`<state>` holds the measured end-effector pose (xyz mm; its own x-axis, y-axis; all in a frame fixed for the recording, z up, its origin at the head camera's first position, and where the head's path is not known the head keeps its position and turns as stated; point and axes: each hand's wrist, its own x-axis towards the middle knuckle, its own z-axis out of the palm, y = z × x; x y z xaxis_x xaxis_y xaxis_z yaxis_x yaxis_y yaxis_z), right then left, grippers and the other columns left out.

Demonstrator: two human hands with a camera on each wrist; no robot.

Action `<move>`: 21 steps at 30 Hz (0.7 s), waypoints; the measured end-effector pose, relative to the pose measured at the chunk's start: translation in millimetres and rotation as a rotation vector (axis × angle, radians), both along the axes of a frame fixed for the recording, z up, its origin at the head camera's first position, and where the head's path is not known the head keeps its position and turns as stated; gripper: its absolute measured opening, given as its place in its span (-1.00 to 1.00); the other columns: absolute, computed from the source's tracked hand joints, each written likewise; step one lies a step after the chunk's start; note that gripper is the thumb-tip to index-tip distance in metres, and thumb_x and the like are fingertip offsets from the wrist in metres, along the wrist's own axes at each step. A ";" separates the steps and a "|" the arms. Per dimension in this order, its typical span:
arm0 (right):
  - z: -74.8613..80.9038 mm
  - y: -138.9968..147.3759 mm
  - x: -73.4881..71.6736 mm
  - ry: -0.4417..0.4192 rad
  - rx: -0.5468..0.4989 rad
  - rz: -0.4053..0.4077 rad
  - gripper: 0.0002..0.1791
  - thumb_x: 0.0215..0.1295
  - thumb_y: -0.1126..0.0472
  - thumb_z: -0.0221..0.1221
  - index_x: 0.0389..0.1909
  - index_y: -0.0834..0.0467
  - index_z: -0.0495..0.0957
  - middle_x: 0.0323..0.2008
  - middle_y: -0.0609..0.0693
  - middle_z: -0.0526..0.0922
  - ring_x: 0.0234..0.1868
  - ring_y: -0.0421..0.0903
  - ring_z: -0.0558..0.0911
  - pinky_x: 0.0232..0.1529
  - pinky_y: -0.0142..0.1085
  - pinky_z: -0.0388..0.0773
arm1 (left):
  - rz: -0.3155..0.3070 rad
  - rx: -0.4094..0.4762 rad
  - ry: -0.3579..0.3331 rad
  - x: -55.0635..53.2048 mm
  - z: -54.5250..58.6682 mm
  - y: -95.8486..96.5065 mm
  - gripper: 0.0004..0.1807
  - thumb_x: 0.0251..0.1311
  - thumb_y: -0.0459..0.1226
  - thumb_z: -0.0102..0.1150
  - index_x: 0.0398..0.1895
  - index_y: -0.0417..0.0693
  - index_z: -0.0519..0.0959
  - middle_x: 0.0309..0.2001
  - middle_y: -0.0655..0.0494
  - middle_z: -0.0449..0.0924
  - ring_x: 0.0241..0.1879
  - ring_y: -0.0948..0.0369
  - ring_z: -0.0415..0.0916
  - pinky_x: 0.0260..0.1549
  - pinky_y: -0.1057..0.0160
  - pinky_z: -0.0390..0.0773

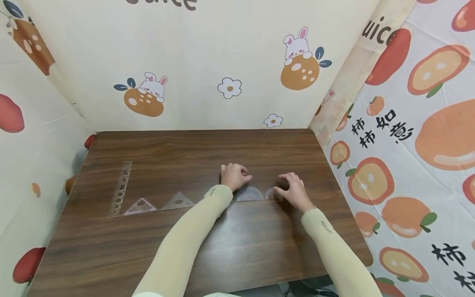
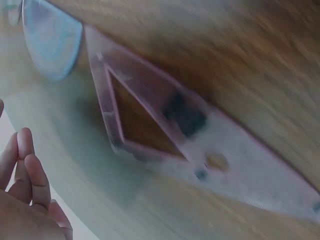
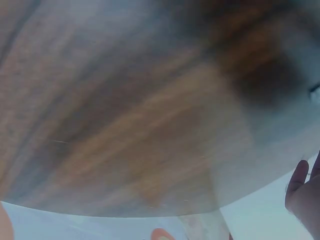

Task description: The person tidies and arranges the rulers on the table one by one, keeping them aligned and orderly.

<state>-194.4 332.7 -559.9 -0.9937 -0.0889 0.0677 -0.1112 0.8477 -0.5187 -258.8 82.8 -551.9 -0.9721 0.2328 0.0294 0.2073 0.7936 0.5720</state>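
A clear ruler, a pink-edged set square, a clear set square and a clear half-round protractor lie in a row. My left hand is just behind the protractor, fingers bent loosely, with nothing seen in it. To the right, my right hand holds its thumb and fingers apart, beside a smaller clear rounded piece that it partly hides; whether the thumb touches it is unclear. The left wrist view shows the set squares blurred, with a bluish protractor.
The brown wood-grain table meets a pale printed wall at the back. Printed cloth hangs at the left and right sides. Dark cables show below the front edge.
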 end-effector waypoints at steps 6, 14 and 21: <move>10.6 -5.1 -15.3 -0.006 -0.012 -0.009 -0.39 0.15 -0.09 0.31 0.14 0.18 0.49 0.08 0.12 0.48 0.17 0.13 0.37 0.21 0.10 0.14 | 0.042 -0.009 0.019 -7.2 4.3 -18.8 -0.59 -0.05 0.05 0.41 -0.16 0.08 0.72 -0.33 0.23 0.71 -0.17 0.12 0.51 -0.02 0.02 0.19; 21.3 -15.9 -32.6 0.036 -0.010 -0.008 -0.37 0.14 -0.10 0.30 0.15 0.18 0.48 0.08 0.11 0.49 0.17 0.11 0.39 0.21 0.10 0.14 | 0.085 -0.018 0.056 -11.7 9.4 -44.7 -0.49 -0.07 0.06 0.42 -0.05 0.04 0.67 -0.21 0.14 0.66 -0.12 0.08 0.44 -0.01 -0.03 0.14; 24.5 -23.4 -37.9 0.078 -0.003 -0.010 -0.37 0.14 -0.12 0.30 0.16 0.14 0.48 0.06 0.09 0.50 0.13 0.09 0.42 0.19 0.09 0.17 | 0.105 -0.049 0.120 -11.9 12.7 -66.8 -0.36 -0.09 0.17 0.38 0.03 0.03 0.62 -0.06 0.12 0.62 -0.02 0.06 0.42 0.05 -0.05 0.13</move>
<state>-232.4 309.3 -535.5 -0.9863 -0.0789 0.1451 -0.1430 0.8474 -0.5114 -270.7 16.1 -539.2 -0.9813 0.1344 0.1377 0.1864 0.8407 0.5084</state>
